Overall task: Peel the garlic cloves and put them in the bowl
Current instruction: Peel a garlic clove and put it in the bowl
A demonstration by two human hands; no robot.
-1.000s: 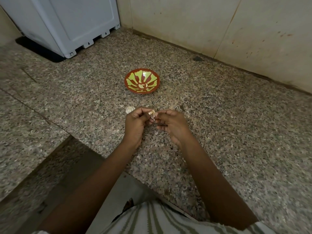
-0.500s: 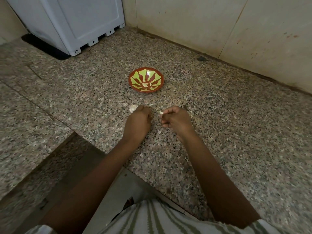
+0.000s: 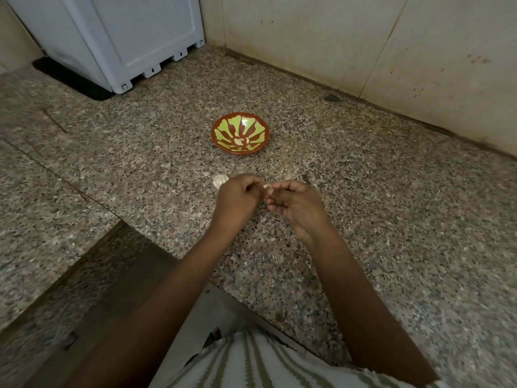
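A small pale garlic clove (image 3: 267,187) sits pinched between my two hands above the granite counter. My left hand (image 3: 237,200) has its fingers curled round the clove from the left. My right hand (image 3: 293,204) meets it from the right with curled fingertips on the clove. A red bowl (image 3: 223,127) with a green leaf pattern stands beyond my hands and holds a few peeled cloves (image 3: 242,141) at its centre. The rest of the garlic bulb (image 3: 219,180) lies on the counter just behind my left hand, partly hidden.
The speckled granite counter (image 3: 391,219) runs to a tiled wall (image 3: 335,37) at the back. A white appliance (image 3: 126,37) stands at the back left. A dark scrap (image 3: 306,179) lies behind my right hand. The counter edge drops off at the lower left.
My hands parted half a second ago, the left reaching toward the bulb. Now they are together again, both pinching a clove.
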